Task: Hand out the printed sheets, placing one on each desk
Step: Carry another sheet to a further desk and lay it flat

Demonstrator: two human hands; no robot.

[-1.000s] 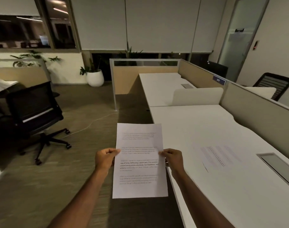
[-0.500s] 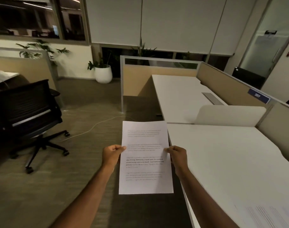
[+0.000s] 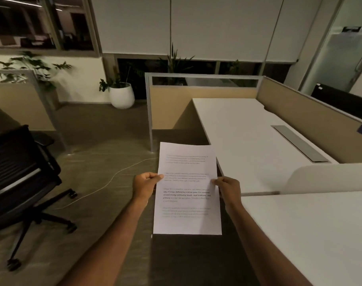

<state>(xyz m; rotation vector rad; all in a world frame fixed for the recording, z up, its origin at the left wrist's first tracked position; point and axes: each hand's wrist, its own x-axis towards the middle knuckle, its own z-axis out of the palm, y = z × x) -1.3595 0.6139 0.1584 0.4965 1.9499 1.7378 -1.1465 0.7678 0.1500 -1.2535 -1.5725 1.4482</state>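
Observation:
I hold the printed sheets (image 3: 187,188), white paper with paragraphs of text, upright in front of me over the dark floor. My left hand (image 3: 146,185) pinches the left edge and my right hand (image 3: 227,189) pinches the right edge. I cannot tell how many sheets are in the stack. The near white desk (image 3: 312,234) lies at the lower right, beside my right arm. The far white desk (image 3: 248,131) stretches ahead to the right, beyond a low white divider (image 3: 328,176).
A black office chair (image 3: 21,182) on casters stands at the left. A white cable (image 3: 106,182) runs across the floor. Tan partition panels (image 3: 202,98) enclose the far desk, which has a grey cable hatch (image 3: 297,143). A white plant pot (image 3: 121,95) sits by the wall.
I have walked forward along the desks. The near desk with a sheet lying on it has slid out of view at the lower right, and the far desk has come closer. Both hands keep their grip.

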